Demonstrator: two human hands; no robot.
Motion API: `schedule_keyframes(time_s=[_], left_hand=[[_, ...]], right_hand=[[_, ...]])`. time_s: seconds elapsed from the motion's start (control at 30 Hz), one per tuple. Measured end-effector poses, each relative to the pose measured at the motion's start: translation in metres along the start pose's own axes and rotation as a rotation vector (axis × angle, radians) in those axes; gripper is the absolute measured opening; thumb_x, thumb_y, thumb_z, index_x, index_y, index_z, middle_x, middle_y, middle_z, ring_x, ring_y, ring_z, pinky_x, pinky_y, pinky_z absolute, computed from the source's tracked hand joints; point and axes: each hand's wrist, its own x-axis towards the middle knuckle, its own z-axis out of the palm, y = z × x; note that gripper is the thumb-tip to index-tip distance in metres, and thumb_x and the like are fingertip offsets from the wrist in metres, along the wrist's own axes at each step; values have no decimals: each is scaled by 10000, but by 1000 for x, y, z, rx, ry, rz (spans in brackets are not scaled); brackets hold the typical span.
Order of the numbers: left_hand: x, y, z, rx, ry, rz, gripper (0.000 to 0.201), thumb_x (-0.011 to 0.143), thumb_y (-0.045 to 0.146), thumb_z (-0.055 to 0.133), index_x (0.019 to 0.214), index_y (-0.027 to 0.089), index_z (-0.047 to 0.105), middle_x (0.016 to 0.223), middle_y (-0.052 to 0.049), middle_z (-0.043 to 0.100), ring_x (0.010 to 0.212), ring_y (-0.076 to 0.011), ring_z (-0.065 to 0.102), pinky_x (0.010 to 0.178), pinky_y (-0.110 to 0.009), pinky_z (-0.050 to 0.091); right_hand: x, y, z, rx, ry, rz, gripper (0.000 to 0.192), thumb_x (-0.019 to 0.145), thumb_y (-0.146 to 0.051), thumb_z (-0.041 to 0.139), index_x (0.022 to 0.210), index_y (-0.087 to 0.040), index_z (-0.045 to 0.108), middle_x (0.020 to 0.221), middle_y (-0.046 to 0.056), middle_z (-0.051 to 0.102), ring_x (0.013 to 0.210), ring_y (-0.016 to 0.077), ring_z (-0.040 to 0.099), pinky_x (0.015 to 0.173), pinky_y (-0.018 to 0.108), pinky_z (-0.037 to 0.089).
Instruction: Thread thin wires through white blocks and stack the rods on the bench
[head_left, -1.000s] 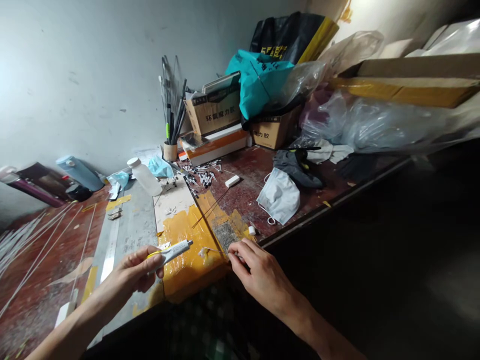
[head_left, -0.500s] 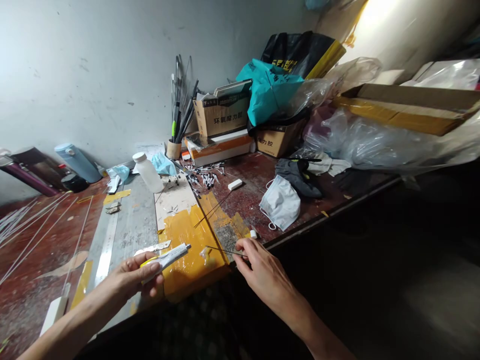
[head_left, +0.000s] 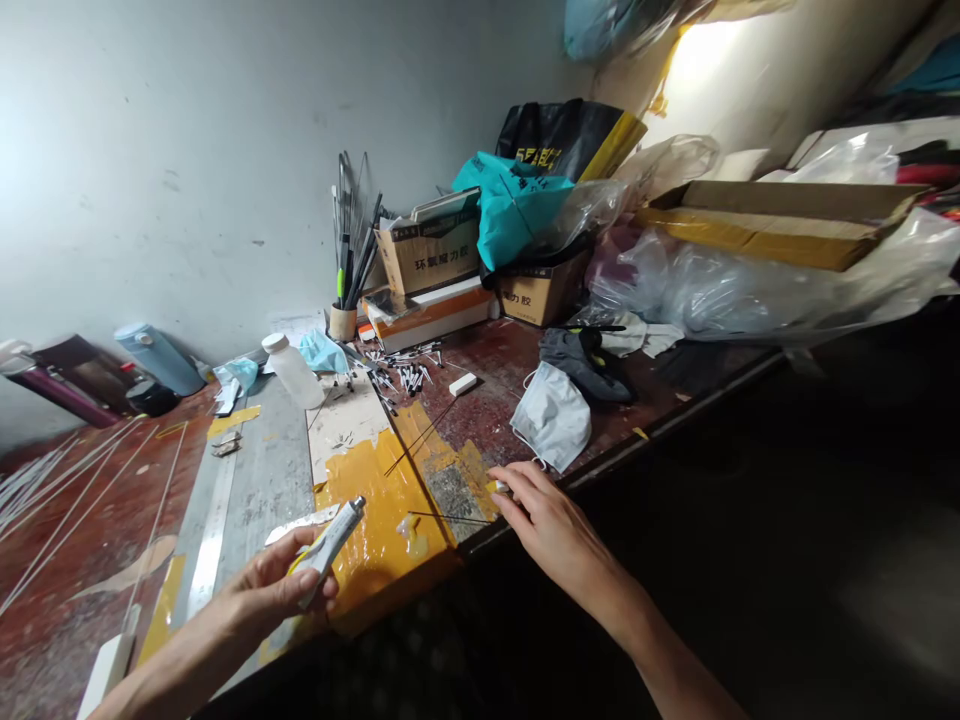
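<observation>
My left hand (head_left: 289, 580) is closed around a white and yellow glue tube (head_left: 337, 535), its uncapped nozzle tilted up to the right. My right hand (head_left: 536, 505) reaches over the table's front edge, thumb and fingers apart around a small white cap (head_left: 501, 487), which is partly hidden. Whether the fingers touch the cap is hard to see. A thin dark rod (head_left: 450, 516) lies just left of that hand, across the taped board's edge. Yellow tape (head_left: 375, 470) covers the board, with a wet blob of glue (head_left: 411, 530) near the rod's left end. A white-handled knife (head_left: 304, 522) lies behind the tube.
Behind are a white bottle (head_left: 294, 372), scattered small black-and-white pieces (head_left: 411, 378), a white block (head_left: 463, 384) and more thin rods (head_left: 420, 440). A face mask (head_left: 553, 415) and dark glove (head_left: 585, 365) lie right. Boxes (head_left: 427, 255) and bags (head_left: 517, 205) line the wall.
My right hand has let go of the thin dark rod, which now rests on the table, and moved to the white cap. My left hand has tilted the tube more upright. The view has shifted slightly.
</observation>
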Motion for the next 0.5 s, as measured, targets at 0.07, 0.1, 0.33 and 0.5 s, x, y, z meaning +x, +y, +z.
schedule_keyframes(time_s=[0.07,0.1,0.33,0.5], left_hand=[[1,-1,-1,56,36,15,471,797,410,701,1194,224,529,794,-12,696,778,-168,608,747,-269,429],[1,-2,-1,72,58,14,493,798,425,696,1217,229,526,796,-10,696,782,-172,602,734,-271,425],[-1,-4,-13,367,122,173,354,858,412,625,1193,310,579,972,-3,699,872,-186,630,749,-257,481],[0,-8,-17,803,276,588,336,885,468,550,1168,309,639,1174,-58,672,1036,-243,644,852,-296,530]], right_hand=[[4,6,-2,33,-50,-5,236,917,-130,480,1127,-202,558,1048,70,568,954,208,608,863,366,497],[5,8,-3,47,-63,-6,240,915,-120,471,1120,-203,564,1045,65,570,951,201,612,862,358,497],[14,17,-6,32,-69,-5,230,904,-109,449,1076,-183,583,997,70,580,903,204,621,837,361,501],[14,17,-7,-23,-85,38,199,916,-143,454,1056,-173,592,959,75,562,871,212,617,827,370,503]])
